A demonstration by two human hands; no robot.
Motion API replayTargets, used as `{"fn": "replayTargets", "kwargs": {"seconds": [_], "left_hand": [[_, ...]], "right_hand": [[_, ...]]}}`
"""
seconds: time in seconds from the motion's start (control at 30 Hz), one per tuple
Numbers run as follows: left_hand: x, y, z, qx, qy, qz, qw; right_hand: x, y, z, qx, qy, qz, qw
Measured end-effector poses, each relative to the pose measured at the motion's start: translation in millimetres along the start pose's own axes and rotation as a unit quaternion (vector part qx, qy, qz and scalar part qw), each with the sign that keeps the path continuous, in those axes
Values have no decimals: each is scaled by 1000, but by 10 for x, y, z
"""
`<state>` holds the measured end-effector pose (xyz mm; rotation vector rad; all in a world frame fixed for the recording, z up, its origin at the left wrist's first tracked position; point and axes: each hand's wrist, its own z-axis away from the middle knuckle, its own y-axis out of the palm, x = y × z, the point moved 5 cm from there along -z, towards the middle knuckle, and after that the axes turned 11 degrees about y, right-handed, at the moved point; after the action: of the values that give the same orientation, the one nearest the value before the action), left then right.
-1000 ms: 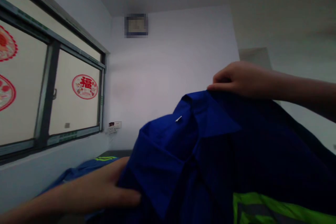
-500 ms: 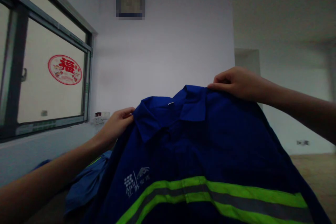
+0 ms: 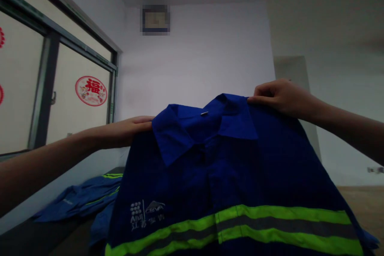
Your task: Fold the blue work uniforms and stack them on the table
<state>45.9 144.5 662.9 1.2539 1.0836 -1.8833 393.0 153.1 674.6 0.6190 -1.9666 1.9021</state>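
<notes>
Remotely, I've got the shirt [image 3: 234, 180] midair: R hand [image 3: 274, 94] pinching one shoulder, L hand [image 3: 136, 129] gripping the other, tips hidden. Prob. held both sides of collar [image 3: 174, 140] so weight's shared & front hangs spread.

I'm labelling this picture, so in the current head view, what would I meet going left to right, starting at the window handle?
Window handle, oval red-and-white sticker, left hand, white collar tag, right hand, blurred wall fitting.
</notes>
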Motion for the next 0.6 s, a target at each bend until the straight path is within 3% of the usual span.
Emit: {"fn": "replayTargets", "kwargs": {"seconds": [0.1,0.33,0.5,0.6], "left_hand": [[122,115,87,65,-51,84,993],[269,6,95,55,18,102,993],[153,-102,92,89,17,44,995],[-23,-157,121,71,17,-7,997]], "right_hand": [[-14,23,-11,4,2,2,1000],[-65,79,-28,28,37,14,999],[-7,86,-58,49,37,7,998],[13,97,-89,70,32,-3,997]]}}
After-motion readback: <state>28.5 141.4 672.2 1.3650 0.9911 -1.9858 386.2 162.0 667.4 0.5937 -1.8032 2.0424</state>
